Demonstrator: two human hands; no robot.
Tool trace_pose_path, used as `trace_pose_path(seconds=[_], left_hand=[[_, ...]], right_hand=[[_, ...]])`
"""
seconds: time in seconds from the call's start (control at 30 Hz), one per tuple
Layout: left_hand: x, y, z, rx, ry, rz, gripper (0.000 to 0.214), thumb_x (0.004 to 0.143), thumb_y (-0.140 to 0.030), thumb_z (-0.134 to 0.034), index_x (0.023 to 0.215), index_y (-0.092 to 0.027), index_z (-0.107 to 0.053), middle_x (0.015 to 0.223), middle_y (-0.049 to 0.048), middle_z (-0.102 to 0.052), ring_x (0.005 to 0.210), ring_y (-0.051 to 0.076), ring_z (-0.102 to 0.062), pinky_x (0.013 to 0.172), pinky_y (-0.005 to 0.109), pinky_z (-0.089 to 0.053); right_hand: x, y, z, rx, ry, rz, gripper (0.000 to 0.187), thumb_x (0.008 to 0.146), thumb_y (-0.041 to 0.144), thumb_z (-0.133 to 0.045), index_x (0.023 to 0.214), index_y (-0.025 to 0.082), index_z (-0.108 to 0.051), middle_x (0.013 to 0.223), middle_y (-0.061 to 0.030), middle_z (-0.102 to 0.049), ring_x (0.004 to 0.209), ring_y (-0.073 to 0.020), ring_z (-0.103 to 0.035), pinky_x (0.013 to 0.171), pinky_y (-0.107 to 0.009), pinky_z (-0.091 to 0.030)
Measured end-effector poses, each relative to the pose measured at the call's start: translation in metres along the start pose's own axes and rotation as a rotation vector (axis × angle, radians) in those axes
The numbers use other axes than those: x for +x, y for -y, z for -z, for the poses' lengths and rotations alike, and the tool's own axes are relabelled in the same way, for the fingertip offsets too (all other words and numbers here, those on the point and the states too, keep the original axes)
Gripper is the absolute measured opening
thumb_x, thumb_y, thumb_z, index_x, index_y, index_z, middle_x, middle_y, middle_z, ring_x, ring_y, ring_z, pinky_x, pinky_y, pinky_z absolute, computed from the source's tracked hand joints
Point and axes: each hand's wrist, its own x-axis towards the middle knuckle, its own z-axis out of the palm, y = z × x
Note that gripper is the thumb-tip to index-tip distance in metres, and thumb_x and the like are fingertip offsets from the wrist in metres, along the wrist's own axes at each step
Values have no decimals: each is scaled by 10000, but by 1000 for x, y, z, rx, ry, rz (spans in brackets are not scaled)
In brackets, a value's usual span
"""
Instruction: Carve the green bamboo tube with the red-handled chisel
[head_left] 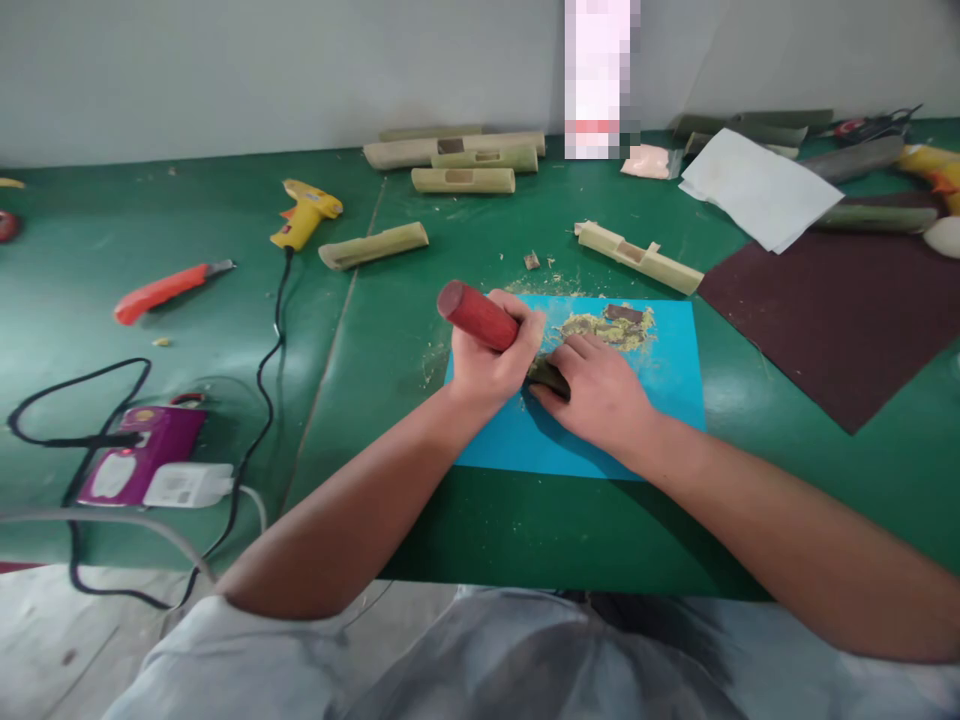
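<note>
Gripping a red handle in the fisted left hand, right hand fingers clamped on a dark piece, mid blue mat, bare green table leftward, bamboo section beyond the far edge.

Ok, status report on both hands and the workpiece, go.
Left hand shut on red-handled tool. Right hand pressing dark piece onto blue mat. Shavings piled just beyond; nothing blocking.

Craft workshop: green bench strewn with cut bamboo tubes, glue gun, utility knife, sandpaper sheet, shavings.
</note>
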Motion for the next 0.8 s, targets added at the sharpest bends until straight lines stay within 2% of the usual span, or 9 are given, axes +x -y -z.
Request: trace_pose_path(seconds=[0.23, 0.43, 0.57, 0.7, 0.8], left_hand=[[0, -1, -1, 0, -8, 2, 266, 911, -313, -697, 693, -195, -602, 644, -11, -605, 575, 107, -549, 587, 299, -469], [-1, 2, 1, -3, 47, 10, 262, 917, -331, -701, 718, -192, -604, 662, -4, -611, 601, 113, -571, 598, 298, -478], [0, 2, 2, 12, 73, 33, 241, 922, -312, -684, 736, -197, -583, 676, -6, -589, 614, 117, -564, 611, 306, -472], [0, -1, 1, 15, 155, -38, 192, 924, -226, -648, 764, -206, -544, 734, -3, -576, 661, 119, -557, 629, 301, -463], [-1, -1, 0, 26, 165, -72, 193, 931, -213, -632, 772, -212, -522, 722, -12, -537, 645, 115, -513, 604, 295, -436]], right_hand=[[1, 1, -1, -6, 6, 18, 149, 917, 315, -657, 857, 183, -621, 906, -110, -663, 867, -253, -573, 760, -387, -431], [0, 0, -1, 32, -11, 12, 150, 928, 327, -645, 844, 210, -602, 882, -83, -644, 858, -245, -555, 753, -385, -422], [0, -1, -2, 33, -6, 26, 143, 934, 320, -637, 862, 199, -618, 900, -100, -661, 869, -255, -567, 770, -397, -437], [1, -3, -3, 43, -7, 46, 143, 952, 314, -605, 895, 186, -634, 915, -116, -675, 870, -260, -575, 781, -401, -448], [1, -3, -3, 51, -2, 46, 150, 963, 311, -586, 889, 189, -635, 914, -115, -674, 864, -255, -570, 779, -397, -444]])
